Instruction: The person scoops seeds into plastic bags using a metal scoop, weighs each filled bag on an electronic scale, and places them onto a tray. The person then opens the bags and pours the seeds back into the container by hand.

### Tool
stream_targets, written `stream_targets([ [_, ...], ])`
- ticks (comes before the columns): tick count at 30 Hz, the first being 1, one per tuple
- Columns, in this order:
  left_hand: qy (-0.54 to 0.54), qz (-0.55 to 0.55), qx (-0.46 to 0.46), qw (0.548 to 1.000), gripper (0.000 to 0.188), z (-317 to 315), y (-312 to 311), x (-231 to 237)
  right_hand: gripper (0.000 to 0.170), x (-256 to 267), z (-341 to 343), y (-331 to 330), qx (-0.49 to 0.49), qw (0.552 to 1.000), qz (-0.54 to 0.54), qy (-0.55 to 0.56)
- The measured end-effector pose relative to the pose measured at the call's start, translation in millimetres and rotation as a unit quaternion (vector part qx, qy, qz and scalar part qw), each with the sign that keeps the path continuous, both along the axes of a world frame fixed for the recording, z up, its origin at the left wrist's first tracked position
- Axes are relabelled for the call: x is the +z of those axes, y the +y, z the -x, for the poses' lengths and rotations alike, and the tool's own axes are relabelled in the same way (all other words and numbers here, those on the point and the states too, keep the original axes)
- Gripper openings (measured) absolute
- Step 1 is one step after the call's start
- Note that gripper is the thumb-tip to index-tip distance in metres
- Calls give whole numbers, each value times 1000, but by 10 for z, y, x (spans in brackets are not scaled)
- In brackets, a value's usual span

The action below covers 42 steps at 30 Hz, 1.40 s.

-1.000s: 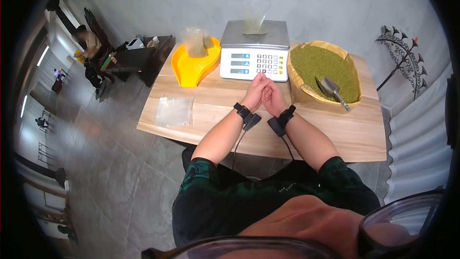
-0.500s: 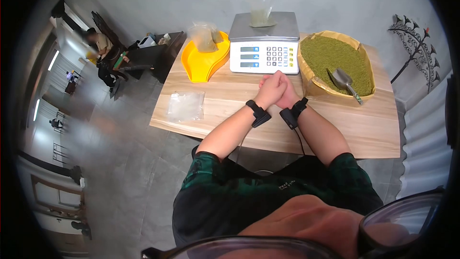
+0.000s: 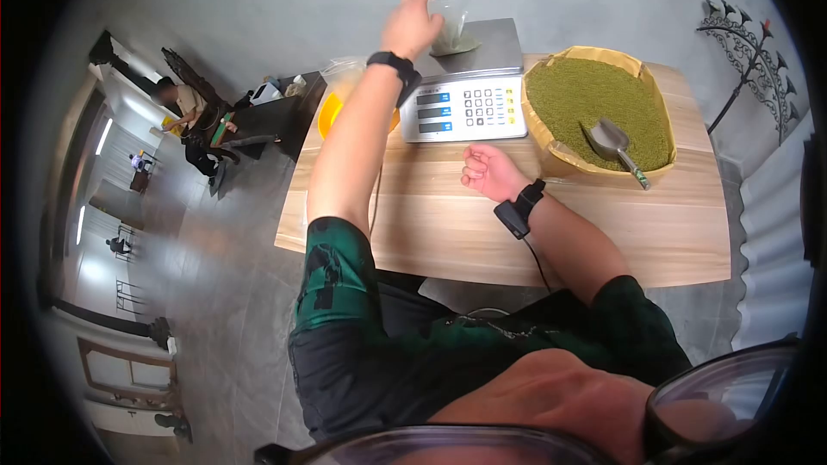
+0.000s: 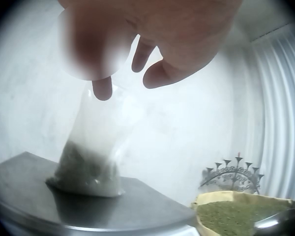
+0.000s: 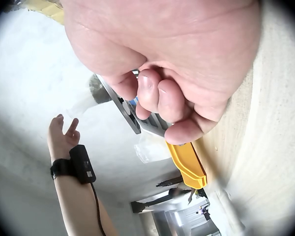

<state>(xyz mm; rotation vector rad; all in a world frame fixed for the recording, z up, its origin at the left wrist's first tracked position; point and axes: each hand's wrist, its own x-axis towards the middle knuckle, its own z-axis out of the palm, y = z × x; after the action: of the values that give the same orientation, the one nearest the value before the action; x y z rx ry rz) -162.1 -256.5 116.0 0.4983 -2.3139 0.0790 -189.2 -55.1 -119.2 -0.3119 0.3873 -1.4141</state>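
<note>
A clear plastic bag with green contents (image 3: pixel 454 40) (image 4: pixel 86 169) stands upright on the metal plate of a white scale (image 3: pixel 457 110). My left hand (image 3: pixel 412 26) (image 4: pixel 162 37) is raised beside the top of the bag, fingers spread and partly bent; whether a fingertip touches the plastic I cannot tell. My right hand (image 3: pixel 494 174) (image 5: pixel 162 64) is palm up in front of the scale's keypad, its fingers loosely curled around nothing.
Right of the scale, a paper sack of green granules (image 3: pixel 594 103) holds a metal scoop (image 3: pixel 610 139). My left forearm partly covers a yellow tray (image 3: pixel 331 112) with another clear bag (image 3: pixel 345 71). A person (image 3: pixel 185 103) is in the left background.
My hands were together before the scale and have parted. The left has reached forward to the bag; the right has stayed near the scale's front.
</note>
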Motion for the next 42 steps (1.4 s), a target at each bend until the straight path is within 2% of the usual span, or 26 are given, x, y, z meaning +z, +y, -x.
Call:
stream_targets([
  [1,1,-2,-3,1000,36,64,-74,20,19,-13,1,-5,5,1000,3,-2],
  [3,-83,-15,60,995,38,183,-206,55,19,-31,0,-10,7,1000,2,4],
  [7,-88,-16,93,992,33,313,-389,80,17,7,-5,-2,11,1000,-6,10],
  [9,-183,-178,106,961,26,276,-445,177,17,2,-1,-6,12,1000,-5,13],
  [10,-186,-178,107,960,26,228,-481,165,17,-2,-7,-13,14,1000,-4,18],
  [12,-95,-173,60,978,23,93,-563,151,17,-4,-6,-18,14,1000,-1,17],
  [14,-93,-188,73,975,24,-45,-669,161,17,-4,-7,-30,20,1000,2,17],
  [16,-18,-266,3,964,23,-232,-745,100,18,-7,-4,-20,16,1000,12,21],
  [20,58,-301,3,952,24,-720,-682,-16,18,15,-4,-11,11,999,9,39],
  [22,133,-353,-5,926,26,-977,-561,-61,18,5,-8,-8,23,999,16,37],
  [27,174,-379,30,908,27,-1628,-746,-202,18,14,-1,-17,10,999,14,35],
  [32,175,-363,78,912,26,-2008,-836,-504,18,31,1,-8,11,999,18,45],
  [34,56,-219,174,958,26,-2117,-882,-593,18,31,1,-13,15,999,18,40],
  [35,42,-191,191,962,26,-2153,-926,-662,18,25,0,-17,14,999,18,40],
  [38,63,-254,215,941,27,-2195,-1042,-830,18,8,8,-11,18,999,25,39],
  [42,156,-301,207,918,26,-2228,-1324,-1006,18,-11,5,-27,16,999,28,43],
])
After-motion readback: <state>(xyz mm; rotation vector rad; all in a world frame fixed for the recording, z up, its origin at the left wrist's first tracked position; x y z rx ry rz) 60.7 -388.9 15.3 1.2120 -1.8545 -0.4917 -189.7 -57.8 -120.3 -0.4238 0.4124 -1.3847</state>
